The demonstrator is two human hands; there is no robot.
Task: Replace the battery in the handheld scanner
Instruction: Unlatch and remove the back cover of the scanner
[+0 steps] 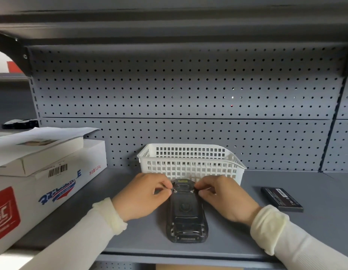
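The black handheld scanner (186, 215) lies face down on the grey shelf, its back cover facing up. My left hand (142, 195) pinches a small metal latch at the upper left of the cover. At the upper right, my right hand (225, 197) pinches the matching latch. A flat black battery (281, 199) lies on the shelf to the right, apart from both hands.
A white plastic basket (190, 162) stands just behind the scanner against the pegboard (188, 90). White cardboard boxes (42, 172) are stacked at the left. The shelf's front edge (179, 256) runs close below the scanner.
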